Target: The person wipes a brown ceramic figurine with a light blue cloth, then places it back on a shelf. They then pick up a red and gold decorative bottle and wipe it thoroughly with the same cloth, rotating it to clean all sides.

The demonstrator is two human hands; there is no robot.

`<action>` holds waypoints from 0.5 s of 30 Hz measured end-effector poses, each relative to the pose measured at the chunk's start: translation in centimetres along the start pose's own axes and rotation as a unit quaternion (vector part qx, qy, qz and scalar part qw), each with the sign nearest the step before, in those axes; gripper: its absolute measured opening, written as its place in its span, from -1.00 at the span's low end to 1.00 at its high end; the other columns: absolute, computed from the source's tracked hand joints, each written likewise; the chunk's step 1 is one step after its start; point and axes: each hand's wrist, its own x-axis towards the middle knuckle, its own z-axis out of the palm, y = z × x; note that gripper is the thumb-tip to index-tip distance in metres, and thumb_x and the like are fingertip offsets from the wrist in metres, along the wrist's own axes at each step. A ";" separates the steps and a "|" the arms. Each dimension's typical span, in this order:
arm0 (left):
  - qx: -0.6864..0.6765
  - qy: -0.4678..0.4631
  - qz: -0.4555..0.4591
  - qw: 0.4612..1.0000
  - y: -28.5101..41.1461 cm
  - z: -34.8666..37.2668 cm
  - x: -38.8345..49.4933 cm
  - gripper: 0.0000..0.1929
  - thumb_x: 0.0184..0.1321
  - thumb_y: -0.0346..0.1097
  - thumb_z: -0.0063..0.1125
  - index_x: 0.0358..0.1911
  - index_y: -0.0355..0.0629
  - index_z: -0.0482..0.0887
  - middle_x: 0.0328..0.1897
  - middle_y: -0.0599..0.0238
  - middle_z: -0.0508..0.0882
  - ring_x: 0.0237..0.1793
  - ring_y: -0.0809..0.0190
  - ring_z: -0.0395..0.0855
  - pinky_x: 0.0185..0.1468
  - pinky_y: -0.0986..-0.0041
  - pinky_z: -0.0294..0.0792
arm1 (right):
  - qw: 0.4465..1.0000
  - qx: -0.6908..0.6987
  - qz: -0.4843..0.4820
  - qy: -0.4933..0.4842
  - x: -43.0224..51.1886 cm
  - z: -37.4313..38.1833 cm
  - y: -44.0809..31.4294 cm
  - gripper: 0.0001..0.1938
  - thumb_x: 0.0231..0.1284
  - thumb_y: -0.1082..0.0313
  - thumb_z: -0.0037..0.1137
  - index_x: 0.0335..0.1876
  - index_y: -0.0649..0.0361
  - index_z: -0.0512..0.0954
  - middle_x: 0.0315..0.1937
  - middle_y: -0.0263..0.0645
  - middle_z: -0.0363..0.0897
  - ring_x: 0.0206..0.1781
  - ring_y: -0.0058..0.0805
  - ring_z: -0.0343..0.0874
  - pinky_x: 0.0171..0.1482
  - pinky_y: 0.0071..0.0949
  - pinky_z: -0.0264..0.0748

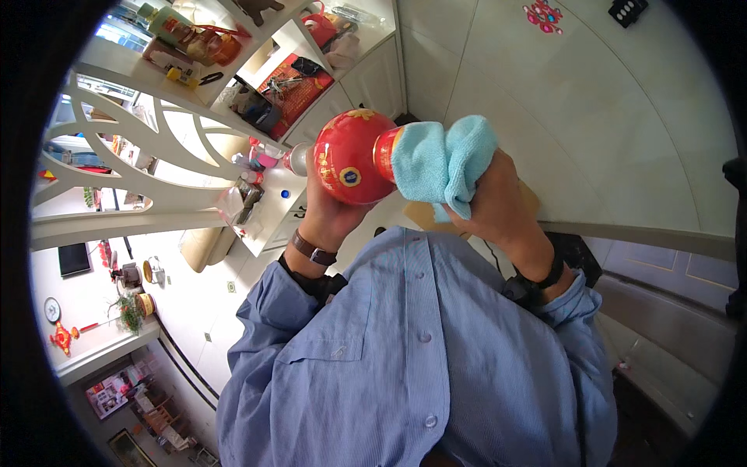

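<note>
A glossy red bottle (353, 154) with a round body, gold flower motifs and writing lies sideways before my chest. My left hand (332, 213) cups its body from below and from the left side. Beyond those fingers, a narrower red and clear end of the bottle sticks out to the left. In my right hand (499, 207) is a light blue terry cloth (429, 160), bunched up and wrapped around the bottle's right-hand end. The cloth hides that end; only a red and gold band shows between it and the round body.
A white shelf cabinet (373, 76) at upper left holds bottles, a red box (303, 93) and bags. Below it, a white counter (274, 204) carries a blue cap (285, 194) and plastic packages. A carved white partition (134, 181) stands left. Tiled wall (554, 117) rises at upper right.
</note>
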 end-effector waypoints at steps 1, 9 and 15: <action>0.004 -0.016 0.003 1.000 0.1 0.1 -0.2 -0.24 0.41 0.43 -0.21 0.46 0.05 0.39 0.49 0.18 0.50 0.44 0.00 0.47 0.43 -0.04 0.38 | 1.000 0.000 0.023 0.003 -0.2 0.1 -0.5 -0.76 -0.10 0.36 0.39 -0.26 0.12 0.62 -0.26 -0.09 0.68 -0.11 0.07 0.65 -0.06 -0.09 0.58; -0.017 0.002 -0.042 0.999 4.7 -0.8 -1.9 -0.34 0.47 0.34 -0.27 0.41 0.06 0.42 0.43 0.24 0.55 0.39 -0.01 0.54 0.38 -0.14 0.43 | 0.993 0.104 0.051 0.008 0.8 4.7 -3.7 -0.76 -0.10 0.39 0.39 -0.30 0.13 0.56 -0.32 -0.14 0.65 -0.25 0.01 0.68 -0.19 -0.20 0.58; 0.011 0.007 0.000 1.000 8.2 -2.5 -3.7 -0.34 0.48 0.33 -0.23 0.40 0.02 0.42 0.41 0.22 0.56 0.36 0.02 0.57 0.34 -0.06 0.49 | 0.981 0.134 0.130 0.051 3.2 9.0 -5.4 -0.73 -0.09 0.36 0.44 -0.28 0.17 0.56 -0.32 -0.16 0.64 -0.24 -0.14 0.69 -0.14 -0.26 0.57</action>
